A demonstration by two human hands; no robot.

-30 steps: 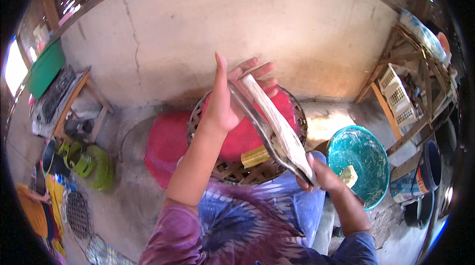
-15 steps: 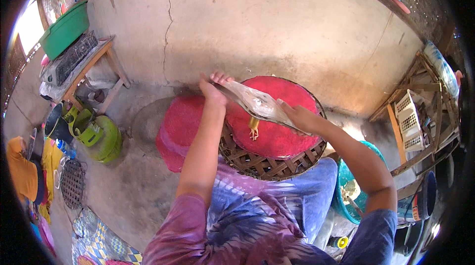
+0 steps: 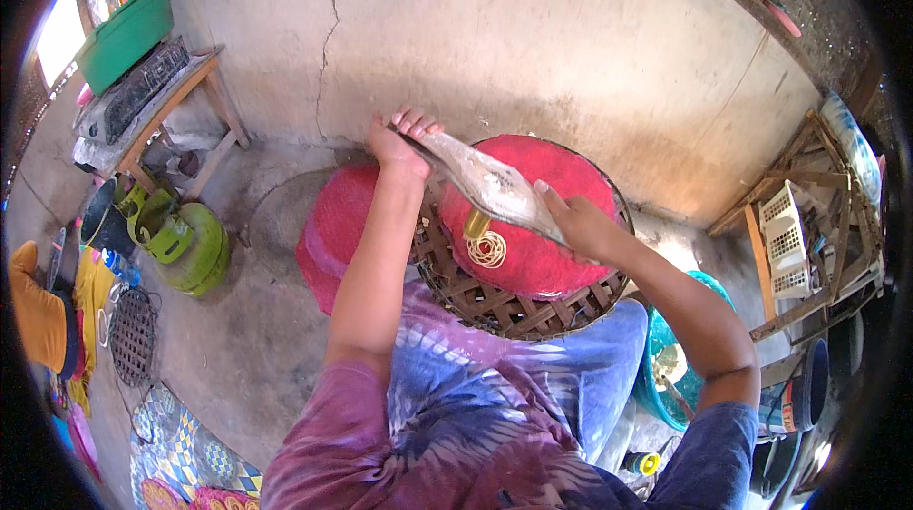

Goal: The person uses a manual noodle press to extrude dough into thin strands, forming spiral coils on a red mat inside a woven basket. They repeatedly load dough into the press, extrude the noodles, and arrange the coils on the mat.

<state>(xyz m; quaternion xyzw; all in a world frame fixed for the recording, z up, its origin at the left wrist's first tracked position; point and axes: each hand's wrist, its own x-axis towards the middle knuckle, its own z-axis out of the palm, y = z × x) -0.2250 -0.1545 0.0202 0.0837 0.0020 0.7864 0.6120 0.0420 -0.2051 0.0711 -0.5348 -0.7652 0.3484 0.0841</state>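
Both hands grip a long pale hand press (image 3: 495, 188), held slantwise over a round red mesh sheet (image 3: 571, 172). My left hand (image 3: 404, 141) is wrapped around its far left end. At the near right end, my right hand (image 3: 577, 227) closes on it with the thumb on top. A short brass tube (image 3: 476, 223) sticks down from the middle of the press. Just below the tube's mouth, thin pale strands (image 3: 487, 250) form a small round coil on the red mesh. The mesh lies on a woven brown basket tray (image 3: 514, 315) at my lap.
Another red round sheet (image 3: 338, 225) lies left of the tray. Farther left are a green gas cylinder (image 3: 195, 248) and a wooden table (image 3: 181, 96) with a stove (image 3: 143, 106) and green basin (image 3: 128, 44). A teal bucket (image 3: 651, 382) stands at my right, near a white plastic basket (image 3: 785, 239).
The strands hung in a loose bunch under the brass tube; now they lie as a round coil. The press has shifted slightly left, with both hands still on it.
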